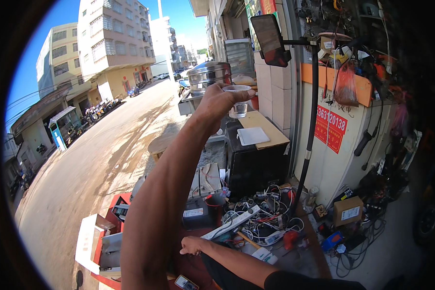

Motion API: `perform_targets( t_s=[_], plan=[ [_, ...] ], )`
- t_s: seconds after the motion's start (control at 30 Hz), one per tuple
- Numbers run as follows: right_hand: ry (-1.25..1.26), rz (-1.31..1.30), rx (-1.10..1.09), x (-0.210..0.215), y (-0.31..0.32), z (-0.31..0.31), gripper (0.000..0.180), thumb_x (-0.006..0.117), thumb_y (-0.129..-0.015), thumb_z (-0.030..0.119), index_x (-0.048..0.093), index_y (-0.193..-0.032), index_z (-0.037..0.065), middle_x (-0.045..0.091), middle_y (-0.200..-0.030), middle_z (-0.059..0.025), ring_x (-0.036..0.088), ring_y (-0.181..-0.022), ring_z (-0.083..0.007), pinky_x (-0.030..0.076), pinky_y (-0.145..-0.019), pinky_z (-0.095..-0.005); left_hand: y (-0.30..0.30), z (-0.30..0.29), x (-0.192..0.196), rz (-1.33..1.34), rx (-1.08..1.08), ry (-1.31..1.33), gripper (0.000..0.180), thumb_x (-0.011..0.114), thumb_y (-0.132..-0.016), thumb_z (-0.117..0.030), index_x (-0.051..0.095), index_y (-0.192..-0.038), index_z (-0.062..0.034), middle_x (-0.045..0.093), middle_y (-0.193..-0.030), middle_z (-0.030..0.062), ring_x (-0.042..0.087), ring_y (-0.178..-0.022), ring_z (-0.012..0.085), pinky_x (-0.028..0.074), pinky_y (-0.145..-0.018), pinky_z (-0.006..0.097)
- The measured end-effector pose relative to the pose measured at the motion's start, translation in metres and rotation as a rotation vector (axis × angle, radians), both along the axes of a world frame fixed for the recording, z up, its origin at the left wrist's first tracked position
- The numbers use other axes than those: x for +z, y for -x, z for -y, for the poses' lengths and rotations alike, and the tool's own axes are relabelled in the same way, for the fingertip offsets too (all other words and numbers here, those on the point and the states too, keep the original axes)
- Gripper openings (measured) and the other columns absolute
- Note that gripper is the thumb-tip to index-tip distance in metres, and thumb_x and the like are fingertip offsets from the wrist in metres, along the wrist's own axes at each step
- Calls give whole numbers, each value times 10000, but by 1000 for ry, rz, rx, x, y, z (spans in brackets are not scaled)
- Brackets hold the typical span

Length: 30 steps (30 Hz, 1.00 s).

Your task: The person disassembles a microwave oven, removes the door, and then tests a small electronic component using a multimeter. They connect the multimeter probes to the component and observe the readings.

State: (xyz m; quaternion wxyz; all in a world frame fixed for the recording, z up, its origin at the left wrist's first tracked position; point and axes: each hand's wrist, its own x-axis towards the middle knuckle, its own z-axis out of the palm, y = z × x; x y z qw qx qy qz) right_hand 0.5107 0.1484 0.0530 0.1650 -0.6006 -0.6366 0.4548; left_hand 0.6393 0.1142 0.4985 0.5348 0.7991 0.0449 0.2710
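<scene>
My left hand is raised at arm's length, fingers wrapped round a clear plastic cup. Its rim shows above the thumb, and clear liquid seems to sit in the bottom. Beyond the cup stands a dark box-shaped cabinet with a tan board and a white flat plate on top. Down by my dark-clothed leg, my right hand is loosely closed, with nothing visible in it. A long white power strip lies just past it.
Tangled cables and a hammer lie ahead on the right. A multimeter sits near the lower edge. A phone hangs on a black stand. An open carton stands left; the road runs beyond.
</scene>
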Motion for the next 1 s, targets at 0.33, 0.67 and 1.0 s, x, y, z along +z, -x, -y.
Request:
perform_targets(
  t_s=[0.33,0.67,1.0],
  plan=[
    [-3,-38,-22,-8,-4,-4,434,672,-1000,331,693,-773,-38,662,-621,-117,654,-514,-213,508,-461,-357,-2,4,25,-37,82,-55,450,895,-838,-292,773,-1118,39,733,-1197,243,612,-1223,365,409,-1086,533],
    [21,-17,-34,-8,-5,-5,404,673,-993,342,703,-840,-31,687,-684,-118,666,-560,-211,520,-487,-358,6,18,38,-4,64,-67,399,888,-851,-276,788,-1066,45,717,-1222,265,594,-1263,397,413,-1094,545],
    [25,-20,-37,-8,-4,-6,400,673,-985,351,719,-866,-28,688,-676,-116,662,-550,-211,519,-484,-363,-3,6,32,-28,59,-69,422,893,-845,-282,775,-1086,43,713,-1218,273,586,-1279,401,410,-1103,551]
  ],
)
